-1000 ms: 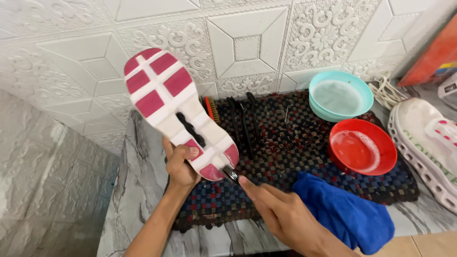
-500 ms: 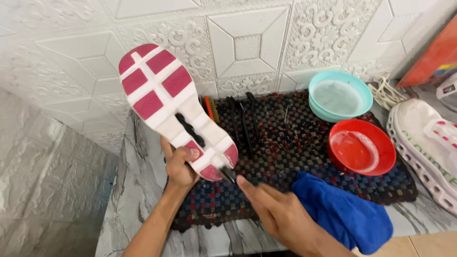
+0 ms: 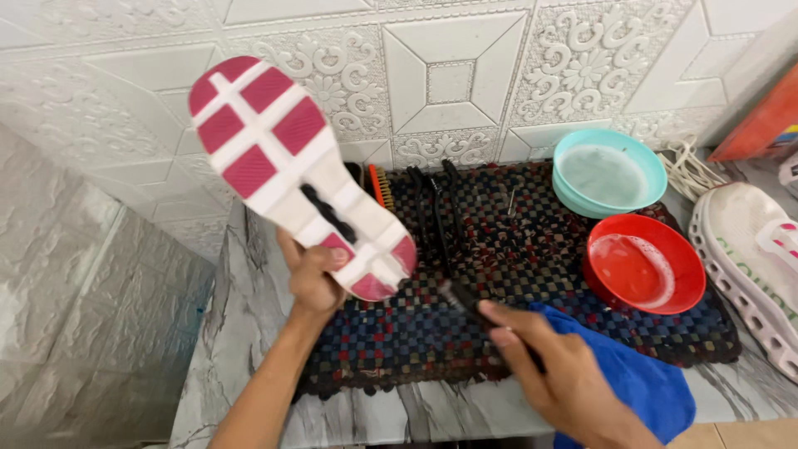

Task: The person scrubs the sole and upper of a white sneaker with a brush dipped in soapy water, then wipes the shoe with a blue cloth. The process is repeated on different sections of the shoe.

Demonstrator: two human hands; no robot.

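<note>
Head view: blurred, perhaps brush (image 3: 455, 293), right hand (image 3: 555, 378).

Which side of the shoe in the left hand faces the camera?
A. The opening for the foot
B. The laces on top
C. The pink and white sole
C: the left hand holds the shoe by its heel end, its pink and white sole turned toward the camera.

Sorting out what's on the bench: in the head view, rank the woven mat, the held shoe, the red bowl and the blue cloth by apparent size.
1. Woven mat
2. Held shoe, though it is raised nearer the camera, so it may look oversized
3. Blue cloth and red bowl: too alike to rank, and the cloth is partly hidden by the right hand
</note>
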